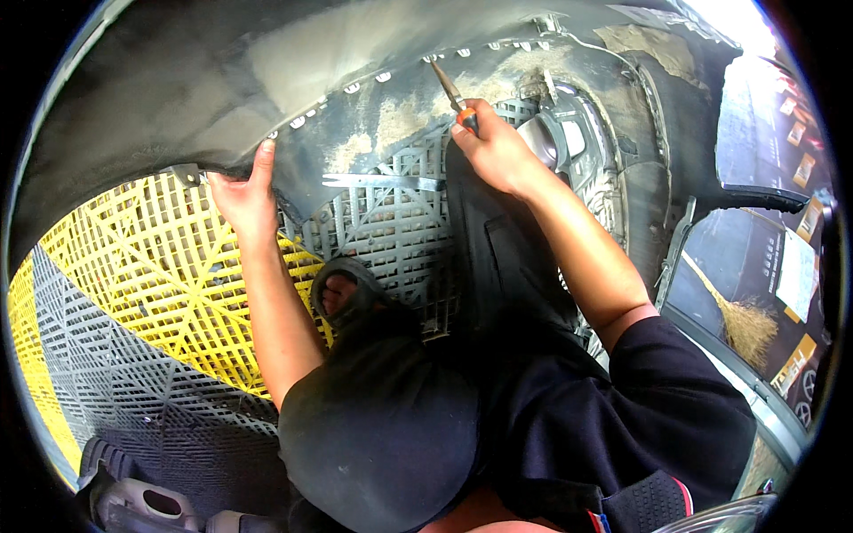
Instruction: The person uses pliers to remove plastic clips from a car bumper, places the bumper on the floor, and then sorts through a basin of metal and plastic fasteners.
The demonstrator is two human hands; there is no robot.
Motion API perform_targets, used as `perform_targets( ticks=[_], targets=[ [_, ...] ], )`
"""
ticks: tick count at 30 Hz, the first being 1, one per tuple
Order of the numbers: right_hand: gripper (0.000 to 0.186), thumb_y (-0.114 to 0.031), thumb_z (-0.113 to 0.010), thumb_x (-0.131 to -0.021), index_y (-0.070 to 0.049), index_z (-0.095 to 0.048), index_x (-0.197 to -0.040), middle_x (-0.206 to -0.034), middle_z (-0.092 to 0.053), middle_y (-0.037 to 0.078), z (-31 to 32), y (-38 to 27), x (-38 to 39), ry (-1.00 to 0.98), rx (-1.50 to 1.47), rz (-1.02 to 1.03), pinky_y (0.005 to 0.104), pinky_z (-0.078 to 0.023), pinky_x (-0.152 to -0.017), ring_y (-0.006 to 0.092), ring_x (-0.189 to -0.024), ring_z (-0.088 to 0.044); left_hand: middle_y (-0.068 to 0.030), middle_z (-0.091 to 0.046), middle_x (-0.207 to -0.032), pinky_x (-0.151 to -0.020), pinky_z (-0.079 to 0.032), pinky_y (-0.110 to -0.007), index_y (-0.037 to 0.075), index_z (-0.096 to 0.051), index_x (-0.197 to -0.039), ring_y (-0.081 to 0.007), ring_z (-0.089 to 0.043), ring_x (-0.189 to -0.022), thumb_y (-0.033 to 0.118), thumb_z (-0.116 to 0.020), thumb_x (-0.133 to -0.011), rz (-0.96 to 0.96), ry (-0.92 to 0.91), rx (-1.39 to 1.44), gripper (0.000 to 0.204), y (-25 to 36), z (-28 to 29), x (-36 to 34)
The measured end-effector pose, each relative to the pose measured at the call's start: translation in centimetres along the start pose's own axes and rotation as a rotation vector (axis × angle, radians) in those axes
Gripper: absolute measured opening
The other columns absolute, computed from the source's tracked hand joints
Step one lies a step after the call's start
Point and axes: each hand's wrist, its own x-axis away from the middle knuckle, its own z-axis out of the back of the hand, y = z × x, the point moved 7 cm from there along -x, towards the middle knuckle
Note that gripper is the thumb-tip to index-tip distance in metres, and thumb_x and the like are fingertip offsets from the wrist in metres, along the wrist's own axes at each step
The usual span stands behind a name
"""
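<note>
A large dark bumper [213,98] curves across the far side, its inner face dusty and a row of small pale clips along a seam. My right hand [498,151] is closed round pliers [449,89] with long narrow jaws and orange on the handle. The jaw tips reach one of the clips on the seam. At the bumper's lower left edge, my left hand [247,194] grips it, thumb up against the seam beside a clip. Its other fingers are mostly hidden. A flat metal pry bar [382,181] with a forked end lies between the hands.
Yellow and grey plastic floor grating [178,266] spreads below and left. A round lamp housing [551,138] sits in the bumper right of my right hand. My sandalled foot [342,293] rests on the grating. A straw broom [746,329] and dark printed boxes stand at the right.
</note>
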Motion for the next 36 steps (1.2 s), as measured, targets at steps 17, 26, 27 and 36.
perform_targets(
  ticks=[17,26,27,36],
  targets=[
    [0.047,-0.029,-0.056,-0.106,-0.005,-0.041,-0.144,-0.110,-0.063,0.007,-10.4,-0.4,4.1,-0.221,-0.238,0.007,0.0332,-0.052,-0.084,0.0171,-0.099,-0.064,-0.0123,-0.065,-0.125,-0.104,-0.045,-0.034,-0.004,-0.057,-0.130,-0.0207,-0.060,-0.114,0.005,-0.085,-0.083,-0.043,0.008,-0.014,0.056,0.4,0.2,-0.3],
    [0.047,-0.025,-0.056,-0.103,0.002,-0.043,-0.139,-0.119,-0.065,0.026,-13.4,-9.0,3.7,-0.238,-0.190,0.224,0.0450,-0.048,-0.099,0.0404,-0.115,-0.062,-0.0113,-0.064,-0.127,-0.105,-0.046,-0.035,-0.003,-0.054,-0.132,-0.0208,-0.060,-0.114,0.002,-0.083,-0.084,0.051,-0.041,-0.039,0.056,0.1,0.0,-0.2],
    [0.046,-0.022,-0.056,-0.102,0.003,-0.043,-0.138,-0.122,-0.064,0.030,-13.3,-9.4,3.5,-0.239,-0.203,0.233,0.0481,-0.048,-0.100,0.0457,-0.118,-0.061,-0.0113,-0.064,-0.127,-0.104,-0.046,-0.035,-0.003,-0.054,-0.132,-0.0206,-0.060,-0.114,0.002,-0.083,-0.084,0.049,-0.041,-0.037,0.056,-0.1,0.1,-0.2],
    [0.045,-0.022,-0.056,-0.102,0.004,-0.046,-0.137,-0.122,-0.063,0.031,-12.5,-10.3,3.3,-0.233,-0.128,0.263,0.0482,-0.048,-0.100,0.0457,-0.119,-0.060,-0.0144,-0.070,-0.113,-0.093,-0.052,-0.033,-0.006,-0.063,-0.114,-0.0195,-0.065,-0.101,0.011,-0.090,-0.079,0.035,0.024,0.064,0.047,0.2,0.2,-0.1]
  ],
)
